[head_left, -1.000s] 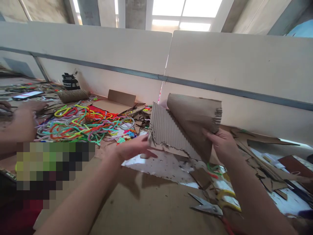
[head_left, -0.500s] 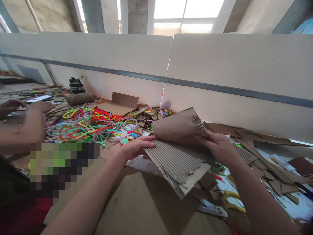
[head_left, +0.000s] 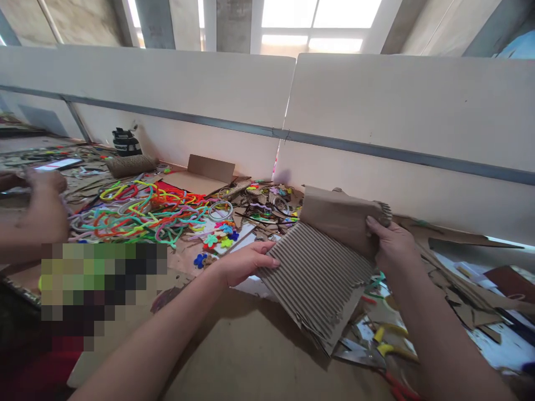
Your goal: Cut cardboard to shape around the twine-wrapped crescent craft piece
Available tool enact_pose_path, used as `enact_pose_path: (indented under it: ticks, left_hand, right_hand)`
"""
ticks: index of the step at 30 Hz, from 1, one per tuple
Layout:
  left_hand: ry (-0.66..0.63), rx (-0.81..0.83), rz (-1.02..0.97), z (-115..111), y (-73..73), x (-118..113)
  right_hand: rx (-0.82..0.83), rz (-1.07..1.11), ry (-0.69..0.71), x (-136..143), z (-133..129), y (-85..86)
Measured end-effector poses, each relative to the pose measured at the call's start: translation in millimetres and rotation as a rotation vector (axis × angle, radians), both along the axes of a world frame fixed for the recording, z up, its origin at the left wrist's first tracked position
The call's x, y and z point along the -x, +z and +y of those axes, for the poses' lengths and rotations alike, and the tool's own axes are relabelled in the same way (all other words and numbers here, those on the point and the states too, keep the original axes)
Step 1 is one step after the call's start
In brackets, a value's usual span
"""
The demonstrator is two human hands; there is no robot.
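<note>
Between my hands, above the table, is a piece of corrugated cardboard (head_left: 317, 273), its ridged inside showing and its lower edge ragged. A smooth brown paper layer (head_left: 334, 214) is folded back over its upper part. My left hand (head_left: 249, 262) grips the cardboard's left edge, thumb on the ridges and the other fingers partly hidden. My right hand (head_left: 390, 239) pinches the peeled layer near its torn right end, thumb in front. Scissors with yellow handles (head_left: 390, 345) lie on the table below my right forearm, partly covered by the cardboard.
Colourful pipe cleaners (head_left: 137, 214) are heaped at the left, beside small flower shapes (head_left: 211, 240). A folded cardboard piece (head_left: 211, 168) stands near the white partition (head_left: 200, 83). Scraps (head_left: 472, 309) litter the right side. Another person's arm (head_left: 39, 211) reaches in at far left, near a phone (head_left: 58, 164).
The cardboard has turned more toward me, showing more ridges. My right hand has moved slightly right and its flap is pulled further back. The other person's hand has shifted left.
</note>
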State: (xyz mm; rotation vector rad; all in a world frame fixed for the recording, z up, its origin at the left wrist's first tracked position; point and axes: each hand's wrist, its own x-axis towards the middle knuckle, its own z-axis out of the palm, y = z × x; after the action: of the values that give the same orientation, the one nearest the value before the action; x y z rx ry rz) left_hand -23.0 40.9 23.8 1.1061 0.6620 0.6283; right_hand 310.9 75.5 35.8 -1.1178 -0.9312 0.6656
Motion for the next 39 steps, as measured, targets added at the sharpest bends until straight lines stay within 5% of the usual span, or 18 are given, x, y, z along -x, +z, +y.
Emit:
enact_pose_path:
  ticks: [4, 8, 13, 17, 24, 39]
  left_hand:
    - [-0.071, 0.024, -0.015, -3, -5.0, -5]
    - [-0.143, 0.028, -0.012, -3, -2.7, 1]
    - [0.096, 0.134, 0.041, 4, -2.2, 8]
    - [0.159, 0.118, -0.043, 7, -10.3, 0]
    - [0.116, 0.113, -0.056, -1, -24.7, -23]
    - [0.104, 0.038, -0.097, -17, -26.5, -43]
  right_hand:
    - [-0.060, 0.091, -0.066, -10, 2, 0.8]
    - [-0.074, 0.066, 0.045, 3, -7, 12.1]
    - [0.025, -0.031, 0.281, 30, -25, 24.7]
    - [0.117, -0.077, 0.364, 47, -31, 23.2]
    - [0.096, -0.018, 0.248, 51, -22, 10.4]
    - [0.019, 0.186, -0.015, 18, -1, -2.8]
